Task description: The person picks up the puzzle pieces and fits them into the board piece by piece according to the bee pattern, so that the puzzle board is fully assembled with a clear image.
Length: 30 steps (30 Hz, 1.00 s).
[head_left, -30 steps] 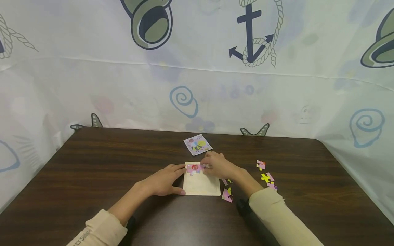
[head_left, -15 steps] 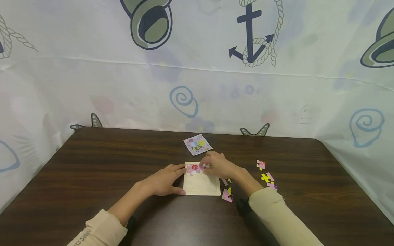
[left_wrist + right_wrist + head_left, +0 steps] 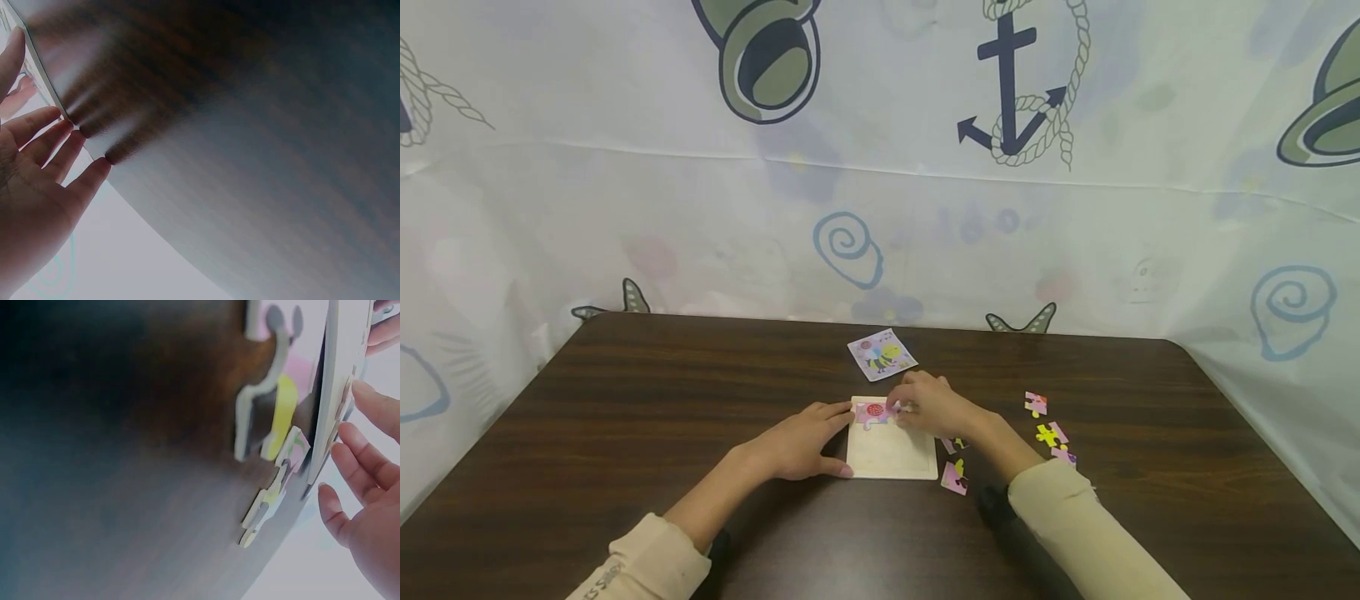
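A pale wooden puzzle board (image 3: pixel 891 457) lies on the table, with pink jigsaw pieces (image 3: pixel 870 412) in its upper left corner. My left hand (image 3: pixel 805 439) rests along the board's left edge, fingertips and thumb touching it; the left wrist view shows those fingers (image 3: pixel 61 156) nearly straight. Over the board's upper right part, my right hand (image 3: pixel 934 406) pinches a small pink puzzle piece (image 3: pixel 906 406), mostly hidden by the fingers. In the right wrist view the right fingertips (image 3: pixel 347 432) are at the board's surface.
Loose jigsaw pieces (image 3: pixel 954 477) lie close by the board's right side, partly under the right forearm. Several more pieces (image 3: pixel 1048 434) are farther right on the dark table (image 3: pixel 700 367). Behind the board lies a picture card (image 3: pixel 882 354) with a bee. A printed curtain (image 3: pixel 917 225) hangs behind.
Both hands stay in the same places on the board. The right fingers shift only very slightly at the piece; the loose pieces and the card keep their places.
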### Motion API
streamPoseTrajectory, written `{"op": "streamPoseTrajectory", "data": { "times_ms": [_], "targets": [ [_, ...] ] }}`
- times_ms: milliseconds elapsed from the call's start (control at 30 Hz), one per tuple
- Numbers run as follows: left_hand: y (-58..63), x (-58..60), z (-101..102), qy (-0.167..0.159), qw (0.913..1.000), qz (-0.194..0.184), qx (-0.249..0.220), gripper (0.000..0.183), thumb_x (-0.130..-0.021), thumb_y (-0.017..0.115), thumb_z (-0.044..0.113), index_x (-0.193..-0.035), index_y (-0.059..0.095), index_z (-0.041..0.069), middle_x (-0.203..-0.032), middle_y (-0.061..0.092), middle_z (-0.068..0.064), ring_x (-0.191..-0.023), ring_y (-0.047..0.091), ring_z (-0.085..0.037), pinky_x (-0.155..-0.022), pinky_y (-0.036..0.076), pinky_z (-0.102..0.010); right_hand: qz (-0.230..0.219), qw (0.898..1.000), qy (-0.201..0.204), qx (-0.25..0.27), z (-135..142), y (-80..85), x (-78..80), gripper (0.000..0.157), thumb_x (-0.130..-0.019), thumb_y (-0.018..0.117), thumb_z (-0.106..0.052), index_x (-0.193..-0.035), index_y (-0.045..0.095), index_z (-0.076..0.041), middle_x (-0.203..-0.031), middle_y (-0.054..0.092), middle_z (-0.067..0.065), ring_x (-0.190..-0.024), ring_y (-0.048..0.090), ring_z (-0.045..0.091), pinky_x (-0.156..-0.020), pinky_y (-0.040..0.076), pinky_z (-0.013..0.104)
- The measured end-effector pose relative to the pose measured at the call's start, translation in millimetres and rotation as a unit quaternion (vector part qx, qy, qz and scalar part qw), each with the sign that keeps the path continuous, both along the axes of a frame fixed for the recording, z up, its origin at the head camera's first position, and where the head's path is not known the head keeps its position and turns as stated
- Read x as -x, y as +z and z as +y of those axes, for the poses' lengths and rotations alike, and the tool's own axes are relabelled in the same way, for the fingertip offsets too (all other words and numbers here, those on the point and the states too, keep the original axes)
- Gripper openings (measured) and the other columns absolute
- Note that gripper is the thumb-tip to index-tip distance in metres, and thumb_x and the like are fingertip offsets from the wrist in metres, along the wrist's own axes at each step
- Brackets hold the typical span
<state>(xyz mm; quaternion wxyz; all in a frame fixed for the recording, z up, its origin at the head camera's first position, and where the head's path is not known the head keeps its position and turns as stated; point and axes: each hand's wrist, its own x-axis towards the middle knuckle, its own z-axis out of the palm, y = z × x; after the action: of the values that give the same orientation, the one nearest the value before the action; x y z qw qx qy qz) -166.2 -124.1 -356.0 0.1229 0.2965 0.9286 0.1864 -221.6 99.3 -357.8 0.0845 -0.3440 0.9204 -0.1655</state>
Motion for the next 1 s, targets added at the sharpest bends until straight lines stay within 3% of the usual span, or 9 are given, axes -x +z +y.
{"op": "streamPoseTrajectory", "data": {
  "times_ms": [300,533,767,1000],
  "targets": [
    [-1.7,-0.3,1,0.003,1.0000,0.000,-0.002,0.071,-0.078,0.071,0.034,-0.133,0.043,-0.002,-0.141,0.035,-0.017,-0.127,0.033,-0.032,-0.100,0.032,-0.046,-0.019,0.999,0.010,0.040,8,5.9,0.3,0.022,-0.083,0.066,-0.011,-0.105,0.066,-0.007,-0.100,0.059,0.007,-0.095,0.053,0.022,-0.085,0.039,0.042],
    [-2.4,-0.3,2,0.008,1.0000,-0.002,-0.004,0.072,-0.078,0.072,0.034,-0.133,0.043,-0.002,-0.141,0.035,-0.016,-0.127,0.032,-0.031,-0.100,0.032,-0.045,-0.040,0.996,-0.003,0.076,22,11.6,1.4,0.021,-0.084,0.065,-0.009,-0.105,0.065,-0.006,-0.101,0.059,0.005,-0.092,0.054,0.020,-0.081,0.046,0.038],
    [-2.3,-1.2,2,0.010,0.9999,0.001,0.001,0.073,-0.078,0.071,0.035,-0.134,0.042,-0.002,-0.142,0.034,-0.015,-0.128,0.032,-0.030,-0.100,0.032,-0.045,-0.040,0.995,-0.025,0.083,50,17.6,5.0,0.026,-0.084,0.066,-0.012,-0.109,0.063,-0.003,-0.103,0.058,0.008,-0.093,0.052,0.025,-0.079,0.045,0.040],
    [-3.0,-1.2,1,0.010,0.9999,0.004,0.002,0.074,-0.078,0.071,0.036,-0.134,0.042,-0.002,-0.142,0.034,-0.015,-0.128,0.032,-0.030,-0.100,0.032,-0.045,-0.049,0.994,-0.050,0.079,85,24.2,8.5,0.030,-0.085,0.065,-0.013,-0.111,0.061,0.000,-0.109,0.058,0.012,-0.102,0.053,0.031,-0.086,0.043,0.047]
  ]
}}
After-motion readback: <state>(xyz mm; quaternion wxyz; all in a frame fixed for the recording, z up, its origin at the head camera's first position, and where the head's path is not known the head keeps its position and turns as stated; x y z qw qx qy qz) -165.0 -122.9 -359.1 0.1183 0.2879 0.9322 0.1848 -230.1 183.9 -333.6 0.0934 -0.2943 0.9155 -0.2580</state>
